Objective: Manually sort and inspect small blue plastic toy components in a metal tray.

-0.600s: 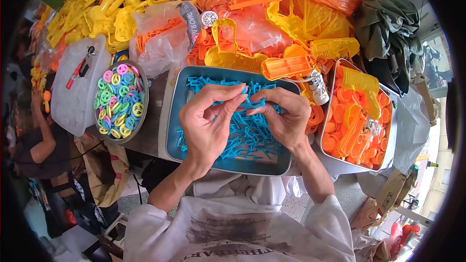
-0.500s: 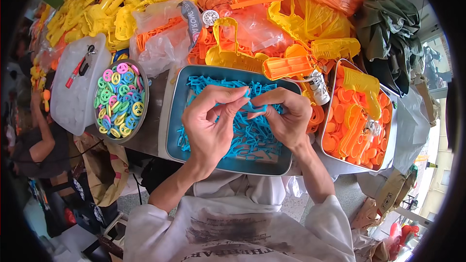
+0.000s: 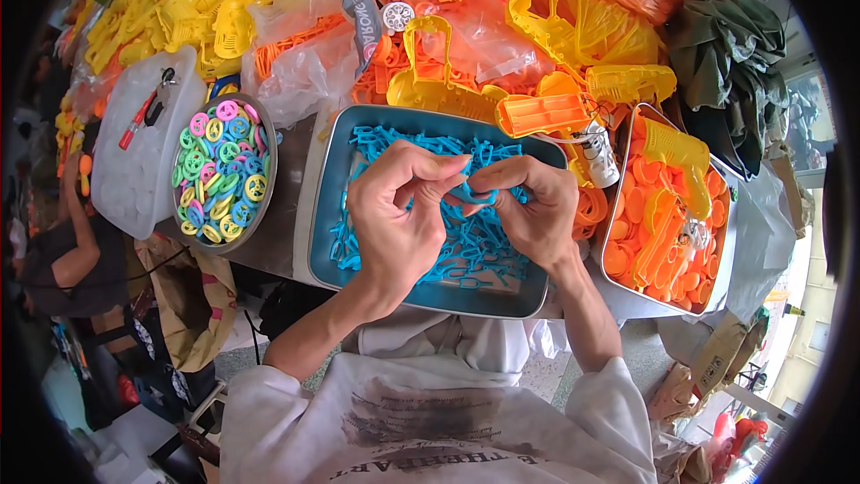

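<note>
Over a metal tray (image 3: 324, 242) full of small blue plastic parts (image 3: 484, 260), my two hands meet fingertip to fingertip. My left hand (image 3: 399, 211) pinches with thumb and forefinger at the left end of a small blue plastic part (image 3: 466, 194). Thumb and forefinger of my right hand (image 3: 537, 211) are closed on the same part from the right. Fingers cover most of it, so its full shape is hidden. Below, the loose blue parts lie tangled, thin and branched.
Left of the tray stands a round bowl (image 3: 269, 139) of coloured plastic rings. A rectangular tray (image 3: 611, 255) of orange discs is at the right. Yellow shells (image 3: 439, 94) and orange bags (image 3: 484, 31) crowd the back. A person's arm (image 3: 81, 233) shows at far left.
The view has shifted slightly, so the trays and table sit a little differently in it. Both hands keep their pinch on the blue part, with small finger movements.
</note>
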`<state>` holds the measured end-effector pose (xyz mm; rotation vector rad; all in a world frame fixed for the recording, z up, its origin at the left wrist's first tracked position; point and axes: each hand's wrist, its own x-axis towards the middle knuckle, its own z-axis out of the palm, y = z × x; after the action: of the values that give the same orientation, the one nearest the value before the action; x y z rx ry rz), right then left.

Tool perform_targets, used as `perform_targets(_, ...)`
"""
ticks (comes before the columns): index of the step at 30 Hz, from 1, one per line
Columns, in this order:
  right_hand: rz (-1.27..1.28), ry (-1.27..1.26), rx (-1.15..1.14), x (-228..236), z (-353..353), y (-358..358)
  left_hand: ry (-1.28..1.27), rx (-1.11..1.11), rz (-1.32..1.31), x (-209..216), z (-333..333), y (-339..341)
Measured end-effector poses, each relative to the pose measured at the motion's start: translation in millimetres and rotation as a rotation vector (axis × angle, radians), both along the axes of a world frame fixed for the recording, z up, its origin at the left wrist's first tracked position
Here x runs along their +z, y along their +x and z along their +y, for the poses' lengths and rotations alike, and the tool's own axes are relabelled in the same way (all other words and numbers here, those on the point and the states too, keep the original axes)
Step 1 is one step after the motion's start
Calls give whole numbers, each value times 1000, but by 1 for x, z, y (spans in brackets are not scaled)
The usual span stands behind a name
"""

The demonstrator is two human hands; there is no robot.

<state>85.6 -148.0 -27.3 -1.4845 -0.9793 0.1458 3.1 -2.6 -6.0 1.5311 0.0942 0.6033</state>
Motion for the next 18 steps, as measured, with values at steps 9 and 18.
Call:
perform_targets(9,95,25,-15,3,-2,-1,36,50,-71,1,-7,2)
perform_targets(18,323,14,-76,5,3,-4,-27,-11,63,-1,0,1)
